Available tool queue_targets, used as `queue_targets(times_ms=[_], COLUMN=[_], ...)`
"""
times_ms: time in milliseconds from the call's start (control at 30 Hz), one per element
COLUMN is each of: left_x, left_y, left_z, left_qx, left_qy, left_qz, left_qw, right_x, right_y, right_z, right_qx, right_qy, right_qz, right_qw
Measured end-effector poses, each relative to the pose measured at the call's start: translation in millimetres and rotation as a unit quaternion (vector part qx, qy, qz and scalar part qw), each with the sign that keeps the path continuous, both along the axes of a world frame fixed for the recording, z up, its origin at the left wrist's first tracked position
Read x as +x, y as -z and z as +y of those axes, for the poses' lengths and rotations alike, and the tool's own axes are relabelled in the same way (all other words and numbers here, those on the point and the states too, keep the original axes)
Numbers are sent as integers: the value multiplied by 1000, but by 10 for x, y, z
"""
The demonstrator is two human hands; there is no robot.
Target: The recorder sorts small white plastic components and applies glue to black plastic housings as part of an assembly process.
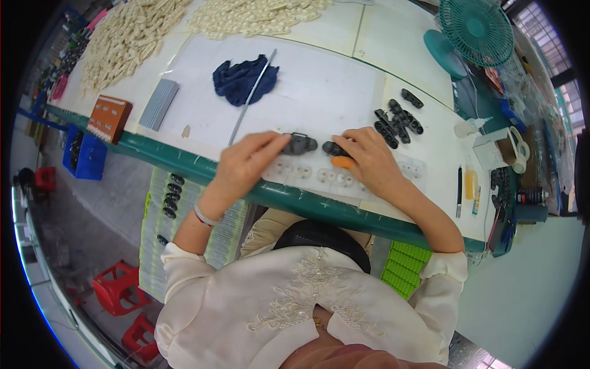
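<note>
My left hand [246,163] rests on a clear plastic moulded tray [307,175] at the table's front edge, its fingertips touching a dark plastic buckle part [300,144]. My right hand [369,161] grips another small dark part [332,148] just to the right of it, with an orange object [342,162] under the thumb. A loose pile of the same black parts [398,120] lies a little beyond my right hand.
A dark blue cloth [244,79] and thin metal rod [252,98] lie behind the hands. Heaps of cream parts [132,37] fill the far left. A green fan [473,27], glue bottles [470,184], a tape roll [513,147] and a pen [459,190] stand right.
</note>
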State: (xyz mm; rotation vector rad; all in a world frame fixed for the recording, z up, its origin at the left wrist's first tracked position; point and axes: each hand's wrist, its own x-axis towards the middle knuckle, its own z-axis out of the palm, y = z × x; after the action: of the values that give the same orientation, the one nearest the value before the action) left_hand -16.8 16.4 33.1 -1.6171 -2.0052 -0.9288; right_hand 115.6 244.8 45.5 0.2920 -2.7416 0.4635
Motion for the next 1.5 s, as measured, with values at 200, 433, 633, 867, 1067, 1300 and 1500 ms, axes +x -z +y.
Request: queue_targets(times_ms=[200,433,633,867,1067,1300,1500], left_x=[256,256,267,277,289,311,321], left_y=[-5,157,340,335,276,205,208], left_z=[-67,-136,-69,-48,-120,-41,0], left_qx=[-41,14,127,147,108,85,82], left_qy=[34,54,15,36,-12,-16,-16], left_qz=[-5,-71,-142,-149,-157,-170,-167], left_qw=[999,996,982,977,982,982,982], right_x=[105,57,34,80,126,230,465], right_y=[-220,-195,94,-10,78,-205,-195], right_z=[66,535,598,660,655,190,293], right_qx=[10,33,53,78,-197,64,24], right_qy=[40,163,144,126,190,62,15], right_qz=[-3,-12,-19,37,86,35,-108], right_qw=[999,986,988,988,958,995,994])
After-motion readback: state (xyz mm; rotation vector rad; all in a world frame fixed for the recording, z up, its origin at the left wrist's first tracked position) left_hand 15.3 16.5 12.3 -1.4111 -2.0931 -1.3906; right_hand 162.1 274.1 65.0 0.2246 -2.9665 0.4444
